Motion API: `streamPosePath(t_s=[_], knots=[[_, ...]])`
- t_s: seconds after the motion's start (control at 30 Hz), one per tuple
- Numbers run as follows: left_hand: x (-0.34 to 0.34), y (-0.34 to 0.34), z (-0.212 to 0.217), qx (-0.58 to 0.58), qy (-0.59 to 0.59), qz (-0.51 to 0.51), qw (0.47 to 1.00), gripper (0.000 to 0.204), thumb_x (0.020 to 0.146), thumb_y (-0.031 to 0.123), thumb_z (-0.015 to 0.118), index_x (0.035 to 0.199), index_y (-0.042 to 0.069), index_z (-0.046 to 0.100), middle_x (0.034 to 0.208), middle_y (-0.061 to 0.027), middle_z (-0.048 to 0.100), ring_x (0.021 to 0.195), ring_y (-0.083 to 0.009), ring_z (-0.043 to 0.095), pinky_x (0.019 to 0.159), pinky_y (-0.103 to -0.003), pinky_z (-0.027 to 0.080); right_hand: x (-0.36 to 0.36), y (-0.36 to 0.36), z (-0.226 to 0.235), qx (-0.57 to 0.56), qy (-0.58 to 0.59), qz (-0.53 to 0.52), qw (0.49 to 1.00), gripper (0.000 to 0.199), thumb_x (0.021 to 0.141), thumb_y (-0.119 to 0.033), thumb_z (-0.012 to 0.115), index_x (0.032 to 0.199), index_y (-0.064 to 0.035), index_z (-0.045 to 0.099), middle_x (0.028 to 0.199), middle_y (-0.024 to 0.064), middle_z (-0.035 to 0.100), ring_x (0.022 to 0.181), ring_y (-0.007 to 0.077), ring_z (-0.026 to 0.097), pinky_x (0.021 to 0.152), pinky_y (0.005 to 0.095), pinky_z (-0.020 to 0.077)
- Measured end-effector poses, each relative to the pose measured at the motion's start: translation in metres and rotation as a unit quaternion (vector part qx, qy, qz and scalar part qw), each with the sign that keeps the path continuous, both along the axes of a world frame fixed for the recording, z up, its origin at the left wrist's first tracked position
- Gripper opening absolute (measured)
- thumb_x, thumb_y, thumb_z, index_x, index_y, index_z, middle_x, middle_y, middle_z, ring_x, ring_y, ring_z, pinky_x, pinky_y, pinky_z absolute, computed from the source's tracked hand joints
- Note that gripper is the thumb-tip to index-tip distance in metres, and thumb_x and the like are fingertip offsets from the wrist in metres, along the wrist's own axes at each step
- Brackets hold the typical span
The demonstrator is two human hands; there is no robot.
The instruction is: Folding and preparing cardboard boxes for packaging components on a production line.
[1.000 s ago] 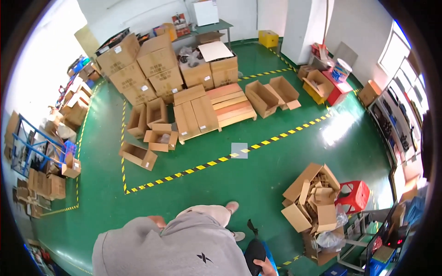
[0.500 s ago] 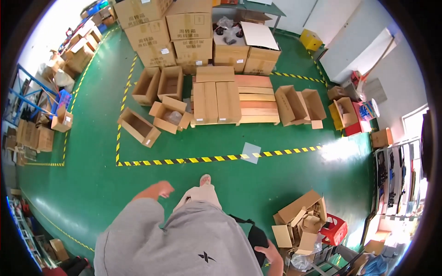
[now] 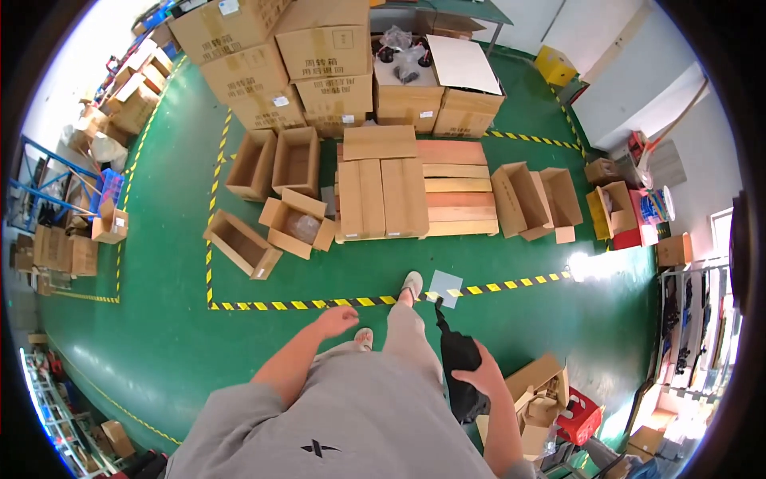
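Note:
My right hand (image 3: 482, 372) is wrapped round a black, soft-looking bag (image 3: 460, 351) at my right side. Its thumb shows on top, the other fingers are partly hidden, and a narrow black strap hangs from the bag's far end. In front of my belly, my left hand (image 3: 338, 321) is loosely curled, with nothing visible in it. My feet are in mid-stride, the right shoe (image 3: 412, 284) on the striped floor tape (image 3: 335, 303). Nearest the bag's strap is a grey sheet (image 3: 444, 289) lying flat across that tape.
Ahead, a wooden pallet (image 3: 455, 185) carries a carton (image 3: 381, 195), with several open cartons either side. Tall carton stacks (image 3: 323, 56) stand behind. At near right are a carton of scrap cardboard (image 3: 538, 411) and a red crate (image 3: 580, 417). Shelving (image 3: 690, 319) lines the right.
I have stepped forward, closer to the pallet. Both hands have swung forward, the right bringing the black bag from beside my hip. My right foot has come into view.

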State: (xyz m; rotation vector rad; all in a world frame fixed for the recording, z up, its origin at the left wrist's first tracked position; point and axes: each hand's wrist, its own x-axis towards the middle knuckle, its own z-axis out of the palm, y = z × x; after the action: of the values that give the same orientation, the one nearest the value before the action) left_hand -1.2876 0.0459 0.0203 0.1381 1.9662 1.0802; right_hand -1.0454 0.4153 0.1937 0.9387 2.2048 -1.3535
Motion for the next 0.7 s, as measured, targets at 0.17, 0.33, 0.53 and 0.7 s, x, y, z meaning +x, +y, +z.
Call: streamPosePath(t_s=[0.17,0.33,0.53,0.7], knots=[[-0.038,-0.095,0.015,-0.138,0.051,-0.021,0.989,0.026,0.088,0.028,0.066,0.098,0.005,0.072,0.085,-0.0098,0.070,0.071,-0.0249,0.067,0.066,-0.037,0.055,-0.127,0.037,-0.004,0.087,-0.049,0.120,0.988,0.111,0.061,-0.036,0.090,0.153,-0.0132,0.033,0.143,0.0240,0.047,0.131,0.0393,0.049,0.110,0.0456,0.0421],[-0.054,-0.180,0.063,-0.139,-0.101,0.447,0.878,0.022,0.087,0.021,0.062,0.070,0.008,0.063,0.066,-0.0085,0.063,0.061,-0.0160,0.062,0.051,-0.032,0.050,-0.223,0.067,-0.021,0.109,-0.013,0.190,0.976,0.111,0.060,-0.036,0.089,0.153,-0.0137,0.033,0.139,0.0243,0.050,0.127,0.0397,0.052,0.106,0.0457,0.0456],[-0.007,-0.207,-0.051,-0.404,-0.151,-0.197,0.881,0.026,0.086,0.027,0.060,0.098,0.007,0.071,0.095,-0.0181,0.072,0.077,-0.0331,0.070,0.068,-0.043,0.057,-0.317,0.054,-0.039,0.133,-0.016,0.137,0.982,0.109,0.059,-0.035,0.089,0.150,-0.0105,0.035,0.135,0.0251,0.053,0.123,0.0410,0.055,0.104,0.0464,0.0478],[-0.080,-0.190,-0.065,-0.263,0.144,0.092,0.950,0.030,0.083,0.037,0.067,0.099,0.013,0.075,0.103,-0.0205,0.072,0.098,-0.0372,0.069,0.086,-0.046,0.055,-0.378,0.005,-0.063,0.153,-0.053,0.137,0.977,0.110,0.061,-0.037,0.089,0.151,-0.0121,0.032,0.134,0.0227,0.053,0.124,0.0396,0.053,0.104,0.0467,0.0476]])
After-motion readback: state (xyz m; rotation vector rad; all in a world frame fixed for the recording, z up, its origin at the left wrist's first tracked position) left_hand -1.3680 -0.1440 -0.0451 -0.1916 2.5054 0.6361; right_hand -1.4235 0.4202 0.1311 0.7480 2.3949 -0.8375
